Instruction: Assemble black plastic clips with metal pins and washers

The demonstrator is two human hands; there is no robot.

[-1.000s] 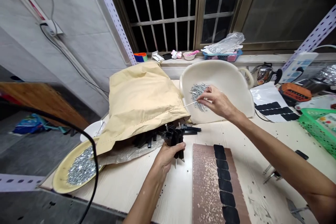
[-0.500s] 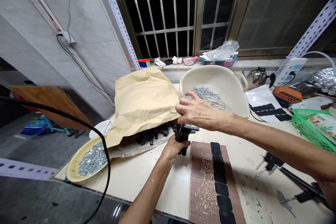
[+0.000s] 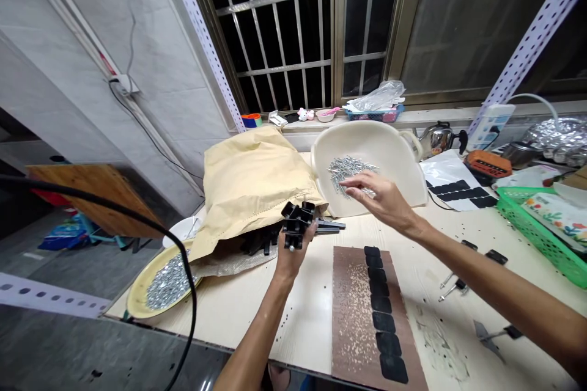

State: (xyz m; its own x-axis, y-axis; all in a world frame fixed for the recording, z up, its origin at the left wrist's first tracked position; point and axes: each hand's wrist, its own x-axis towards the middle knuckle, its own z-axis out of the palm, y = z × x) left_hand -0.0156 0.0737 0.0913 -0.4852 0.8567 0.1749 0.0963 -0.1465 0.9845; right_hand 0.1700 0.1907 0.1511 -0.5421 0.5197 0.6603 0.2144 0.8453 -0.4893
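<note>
My left hand (image 3: 290, 256) is closed around a bunch of black plastic clips (image 3: 296, 223), held upright above the table just in front of the tan paper sack (image 3: 250, 180). My right hand (image 3: 383, 198) hovers with fingers spread at the front of the tilted cream basin (image 3: 394, 153), right by the pile of silver nails (image 3: 349, 168) inside it. Nothing shows in the right hand. More black clips (image 3: 261, 239) spill from the sack's mouth.
A brown board (image 3: 362, 311) with a row of black pads lies at the table's front. A yellow dish of nails (image 3: 158, 281) sits at the left edge, a green basket (image 3: 545, 223) at the right. Loose clips with nails (image 3: 463, 269) lie right of the board. A black cable (image 3: 137, 226) arcs across the left.
My right hand went from the basin to the clips in my left hand, then back over the nails. My left hand has lifted the clip bunch higher.
</note>
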